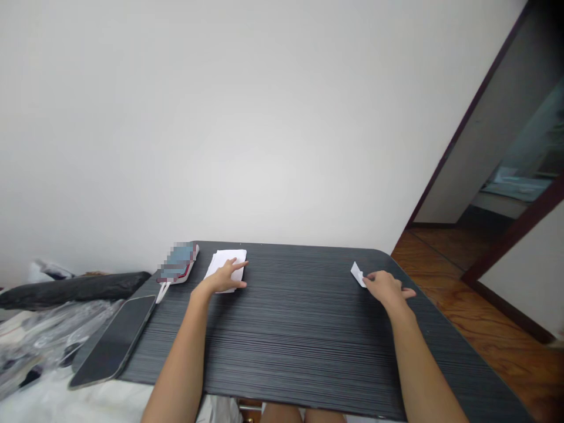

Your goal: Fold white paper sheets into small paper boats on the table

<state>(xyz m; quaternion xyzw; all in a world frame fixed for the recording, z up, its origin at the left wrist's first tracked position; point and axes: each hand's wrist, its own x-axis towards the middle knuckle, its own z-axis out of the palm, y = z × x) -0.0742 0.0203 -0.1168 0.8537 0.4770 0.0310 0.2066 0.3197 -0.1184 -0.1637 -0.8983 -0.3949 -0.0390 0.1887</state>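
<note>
On my feed the right hand [388,286] pinches a small paper piece [357,274] right of centre, while the left hand [223,277] spreads open over the white paper stack [238,255] left of centre. I judge this a paper-handling step, calling next for a light, steady pinch

Clutter at the left end of a dark table [304,346], a doorway to the right.
A black slab like a phone or tablet [117,338] lies across the table's left edge; just beyond it sits a blurred blue-topped item [178,264] with red and white edges, a white strap or cable [163,291] running from it. Beyond the edge, a long black bundle [74,289] lies behind crumpled clear plastic [74,323] and white fabric [83,399]. A plain white wall [273,129] rises behind; at right, dark-red trim [467,110] borders it above brown wood-grain flooring [445,288].
</note>
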